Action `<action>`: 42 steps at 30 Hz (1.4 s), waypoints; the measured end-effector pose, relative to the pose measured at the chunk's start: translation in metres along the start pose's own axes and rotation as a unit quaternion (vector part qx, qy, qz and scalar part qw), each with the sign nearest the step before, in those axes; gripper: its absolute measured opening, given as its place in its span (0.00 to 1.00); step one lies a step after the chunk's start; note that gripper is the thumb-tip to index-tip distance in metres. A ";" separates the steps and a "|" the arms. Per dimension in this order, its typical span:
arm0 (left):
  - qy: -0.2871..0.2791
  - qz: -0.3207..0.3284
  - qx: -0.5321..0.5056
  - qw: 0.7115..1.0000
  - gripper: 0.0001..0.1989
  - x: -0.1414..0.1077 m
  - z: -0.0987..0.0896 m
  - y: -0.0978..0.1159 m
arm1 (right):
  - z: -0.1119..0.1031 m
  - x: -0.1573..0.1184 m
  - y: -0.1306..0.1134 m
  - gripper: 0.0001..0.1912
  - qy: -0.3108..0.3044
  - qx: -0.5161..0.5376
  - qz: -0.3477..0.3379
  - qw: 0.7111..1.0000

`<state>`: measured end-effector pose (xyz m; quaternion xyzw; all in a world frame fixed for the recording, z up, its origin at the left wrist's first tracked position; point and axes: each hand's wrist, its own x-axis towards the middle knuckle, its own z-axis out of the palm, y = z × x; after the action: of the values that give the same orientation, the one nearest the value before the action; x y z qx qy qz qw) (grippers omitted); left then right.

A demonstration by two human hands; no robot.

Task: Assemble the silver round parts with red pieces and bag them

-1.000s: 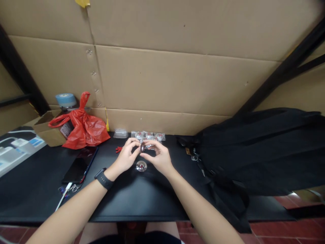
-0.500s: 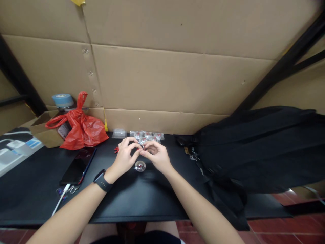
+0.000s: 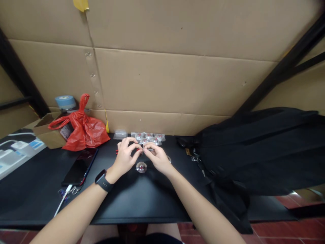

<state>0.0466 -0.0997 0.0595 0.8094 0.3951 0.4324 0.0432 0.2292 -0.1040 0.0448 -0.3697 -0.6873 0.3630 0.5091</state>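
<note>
My left hand (image 3: pixel 127 154) and my right hand (image 3: pixel 158 157) meet over the black table, fingertips pinched together. Between them a thin silver metal disc (image 3: pixel 142 148) stands nearly edge-on. A bit of red shows by my left fingertips; its shape is mostly hidden. Just below the hands lies a round silver disc with a red centre (image 3: pixel 141 167). The rim of another silver disc (image 3: pixel 169 159) peeks out beside my right hand. Small red pieces (image 3: pixel 117 151) lie left of my left hand, partly covered by it.
Behind the hands sit several clear-wrapped discs (image 3: pixel 148 138) and a clear packet (image 3: pixel 120 134). To the left are a phone (image 3: pixel 80 167) on a cable, a red plastic bag (image 3: pixel 85 130), a cardboard box (image 3: pixel 49 134) and a power strip (image 3: pixel 22 152). A black bag (image 3: pixel 259 149) covers the right side.
The view has shifted slightly. Both hands keep their pinch, and the metal disc between them shows more. A second disc's rim has come into sight beside my right hand.
</note>
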 end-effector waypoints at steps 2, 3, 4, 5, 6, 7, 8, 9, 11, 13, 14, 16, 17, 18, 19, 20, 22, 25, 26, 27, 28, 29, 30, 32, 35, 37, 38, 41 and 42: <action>0.014 -0.018 -0.018 1.000 0.08 0.001 -0.001 0.000 | -0.002 0.000 0.000 0.11 -0.005 -0.069 -0.015 0.998; 0.015 -0.026 -0.027 0.999 0.09 0.001 -0.002 0.000 | -0.003 -0.001 0.000 0.10 -0.004 -0.107 -0.025 0.994; 0.004 -0.027 -0.032 0.999 0.10 0.002 -0.003 -0.001 | -0.004 -0.001 0.001 0.10 -0.001 -0.143 -0.038 0.989; -0.017 -0.021 -0.032 0.999 0.10 0.003 -0.004 -0.001 | -0.005 -0.001 0.000 0.09 0.001 -0.171 -0.051 0.984; -0.048 -0.010 -0.026 0.998 0.10 0.004 -0.005 -0.002 | -0.006 -0.001 0.000 0.09 0.003 -0.191 -0.063 0.980; -0.081 0.002 -0.017 0.997 0.11 0.004 -0.006 -0.003 | -0.007 -0.001 0.000 0.08 0.001 -0.200 -0.070 0.977; -0.108 0.010 -0.008 0.994 0.11 0.004 -0.006 -0.005 | -0.007 -0.001 -0.001 0.08 -0.002 -0.202 -0.073 0.977; -0.128 0.013 0.000 0.992 0.11 0.004 -0.006 -0.006 | -0.008 -0.001 -0.001 0.08 -0.006 -0.200 -0.072 0.977; -0.150 0.011 0.007 0.989 0.10 0.004 -0.004 -0.009 | -0.009 -0.001 -0.002 0.08 -0.014 -0.191 -0.067 0.979; -0.159 0.006 0.008 0.987 0.09 0.003 -0.002 -0.012 | -0.009 -0.002 -0.002 0.09 -0.022 -0.184 -0.061 0.981; -0.161 0.003 0.007 0.987 0.08 0.003 -0.001 -0.013 | -0.009 -0.001 -0.001 0.09 -0.027 -0.181 -0.056 0.981; -0.165 -0.006 0.006 0.986 0.07 0.004 0.000 -0.015 | -0.009 -0.001 0.002 0.08 -0.039 -0.179 -0.047 0.982; -0.168 -0.012 0.006 0.986 0.06 0.004 0.001 -0.016 | -0.009 0.000 0.003 0.08 -0.047 -0.179 -0.043 0.982; -0.174 -0.017 0.006 0.985 0.06 0.004 0.001 -0.018 | -0.010 0.000 0.005 0.07 -0.057 -0.180 -0.042 0.981; -0.182 -0.020 0.007 0.983 0.05 0.004 0.001 -0.019 | -0.011 0.001 0.007 0.07 -0.067 -0.182 -0.041 0.980; -0.191 -0.020 0.011 0.981 0.05 0.004 0.001 -0.021 | -0.013 0.001 0.008 0.06 -0.075 -0.190 -0.039 0.978; -0.209 -0.016 0.028 0.977 0.06 0.003 0.001 -0.026 | -0.017 0.001 0.009 0.03 -0.099 -0.218 -0.026 0.971; -0.228 -0.024 0.064 0.971 0.07 0.002 0.000 -0.032 | -0.023 -0.001 0.009 0.14 -0.182 -0.262 0.004 0.948; -0.235 -0.033 0.070 0.969 0.07 0.001 -0.001 -0.034 | -0.024 -0.001 0.009 0.17 -0.216 -0.266 0.008 0.939; -0.242 -0.043 0.070 0.967 0.08 0.002 -0.002 -0.035 | -0.024 -0.002 0.009 0.17 -0.244 -0.264 0.006 0.933; -0.249 -0.053 0.067 0.965 0.08 0.002 -0.003 -0.036 | -0.023 -0.002 0.010 0.15 -0.263 -0.259 0.002 0.930; -0.255 -0.061 0.064 0.963 0.08 0.003 -0.004 -0.037 | -0.022 -0.002 0.011 0.12 -0.273 -0.252 -0.004 0.928; -0.258 -0.068 0.062 0.962 0.09 0.003 -0.005 -0.037 | -0.020 -0.002 0.012 0.08 -0.277 -0.245 -0.009 0.929; -0.258 -0.080 0.064 0.961 0.09 0.005 -0.005 -0.038 | -0.016 -0.002 0.016 0.04 -0.277 -0.234 -0.017 0.932; -0.250 -0.101 0.061 0.961 0.08 0.006 -0.004 -0.041 | -0.014 0.000 0.019 0.03 -0.221 -0.238 -0.014 0.946; -0.245 -0.111 0.043 0.962 0.07 0.006 -0.003 -0.043 | -0.013 0.002 0.021 0.03 -0.147 -0.229 0.006 0.962; -0.243 -0.114 0.028 0.963 0.07 0.006 -0.003 -0.043 | -0.013 0.003 0.021 0.03 -0.111 -0.211 0.020 0.971; -0.238 -0.112 -0.039 0.964 0.07 0.005 0.001 -0.041 | -0.010 0.004 0.024 0.05 -0.046 -0.113 0.054 0.991; -0.233 -0.110 -0.066 0.964 0.07 0.004 0.003 -0.039 | -0.009 0.004 0.026 0.06 -0.037 -0.080 0.062 0.994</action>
<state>0.0266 -0.0692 0.0446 0.8349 0.4308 0.2495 0.2350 0.2401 -0.0874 0.0262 -0.4371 -0.7083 0.3514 0.4287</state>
